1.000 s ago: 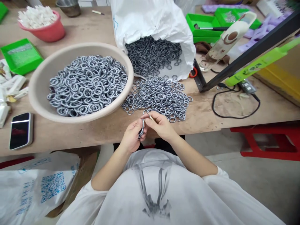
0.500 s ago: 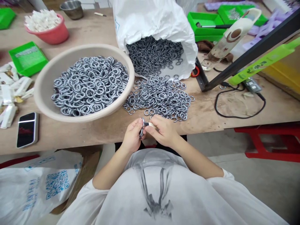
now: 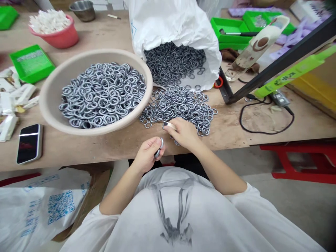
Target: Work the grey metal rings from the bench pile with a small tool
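Note:
My left hand is closed round a few grey rings just off the table's front edge. In my right hand is a short pale-handled tool with a dark tip; whether the tip is a blade or bristles I cannot tell. That hand is over the near side of a loose pile of grey rings on the table. Left of the pile, a wide beige basin holds many more rings. Behind the pile lies a white sack, its mouth facing me, with rings inside.
A phone lies at the left, near white pieces and a green tray. Farther back stands a red bowl. To the right, a dark metal bar slants upward beside a clear bottle and a black cable.
My right hand has drawn the tool away from the rings in my left hand and moved up to the pile. My left hand has dropped slightly, still holding its rings.

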